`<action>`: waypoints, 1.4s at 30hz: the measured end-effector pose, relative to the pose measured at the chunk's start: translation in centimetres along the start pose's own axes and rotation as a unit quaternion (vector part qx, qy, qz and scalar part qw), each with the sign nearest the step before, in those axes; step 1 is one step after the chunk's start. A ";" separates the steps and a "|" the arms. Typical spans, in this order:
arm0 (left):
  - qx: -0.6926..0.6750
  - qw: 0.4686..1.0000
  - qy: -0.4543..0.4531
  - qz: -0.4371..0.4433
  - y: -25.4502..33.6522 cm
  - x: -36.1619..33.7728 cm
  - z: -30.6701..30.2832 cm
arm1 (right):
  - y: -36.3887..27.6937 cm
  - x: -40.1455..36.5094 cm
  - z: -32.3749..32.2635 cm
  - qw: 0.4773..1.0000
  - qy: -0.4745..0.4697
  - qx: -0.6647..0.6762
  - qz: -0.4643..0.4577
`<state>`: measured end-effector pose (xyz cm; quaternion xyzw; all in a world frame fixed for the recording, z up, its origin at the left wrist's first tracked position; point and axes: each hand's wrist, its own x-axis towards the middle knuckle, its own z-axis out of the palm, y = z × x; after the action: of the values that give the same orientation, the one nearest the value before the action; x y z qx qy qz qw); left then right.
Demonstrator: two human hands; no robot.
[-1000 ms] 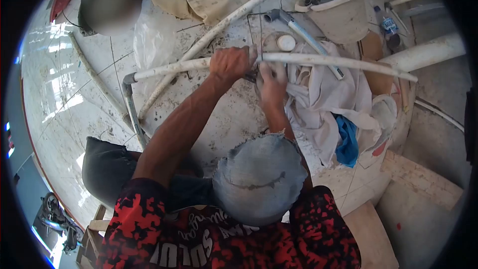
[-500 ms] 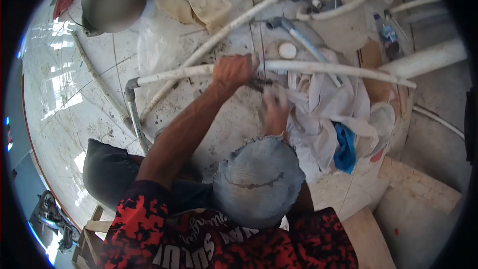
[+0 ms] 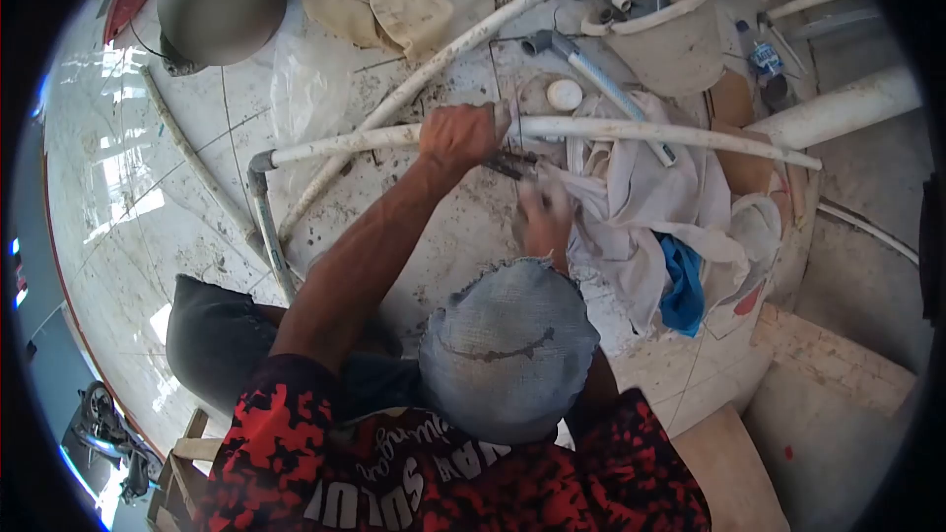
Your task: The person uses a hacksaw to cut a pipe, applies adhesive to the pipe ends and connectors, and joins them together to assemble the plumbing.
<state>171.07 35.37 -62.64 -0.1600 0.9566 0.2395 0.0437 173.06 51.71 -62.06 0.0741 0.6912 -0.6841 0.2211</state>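
A long white plastic pipe [image 3: 601, 126] lies crosswise in front of me, slightly bowed, with a grey elbow [image 3: 261, 162] at its left end. My left hand [image 3: 459, 134] is closed round this pipe near its middle. Just below and to the right, my right hand [image 3: 543, 215] is curled and smeared by motion. It appears to grip the near end of a narrow dark tool [image 3: 507, 168], which reaches up toward the pipe under my left hand. The tool's kind does not show. White cloth [image 3: 641, 182] lies beside my right hand.
Another white pipe [image 3: 424, 76] runs diagonally behind. A grey elbow with a pipe piece [image 3: 601, 79], a round white lid [image 3: 566, 95] and a bucket [image 3: 670, 49] with fittings are farther back. A blue cloth [image 3: 681, 286] and wooden boards [image 3: 833, 360] are at right.
My right hand has shifted slightly down and left, together with the dark tool. The left hand keeps its hold on the pipe, which has barely moved.
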 end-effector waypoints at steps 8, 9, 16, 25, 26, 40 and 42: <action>-0.007 1.000 -0.016 0.025 -0.6 0.0 0.2 | -0.4 1.3 0.1 0.996 -0.015 -0.089 0.023; -0.004 1.000 -0.030 -0.005 -0.2 0.0 -0.2 | -0.2 -0.7 -1.0 0.992 -0.001 -0.127 -0.002; 0.008 0.998 0.033 0.052 -0.7 -0.3 1.1 | 1.5 2.4 -0.3 0.992 -0.025 -0.120 -0.023; 0.005 1.000 0.011 0.019 -0.3 -0.3 0.8 | -0.7 2.5 1.1 0.998 0.003 0.032 0.046; 0.005 1.000 -0.007 0.024 -0.3 -0.2 0.6 | -1.0 1.0 0.0 0.998 -0.005 -0.040 0.057; 0.016 1.000 -0.019 -0.016 0.3 0.5 0.0 | 0.8 -0.4 -0.7 0.982 0.054 -0.057 -0.170; 0.013 0.998 0.014 0.056 -0.5 -0.8 1.9 | -1.8 1.3 0.4 0.996 0.023 -0.072 -0.045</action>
<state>171.98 36.04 -64.43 -0.1092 0.9675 0.2272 0.0191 171.26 50.91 -60.92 0.0425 0.7460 -0.6401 0.1785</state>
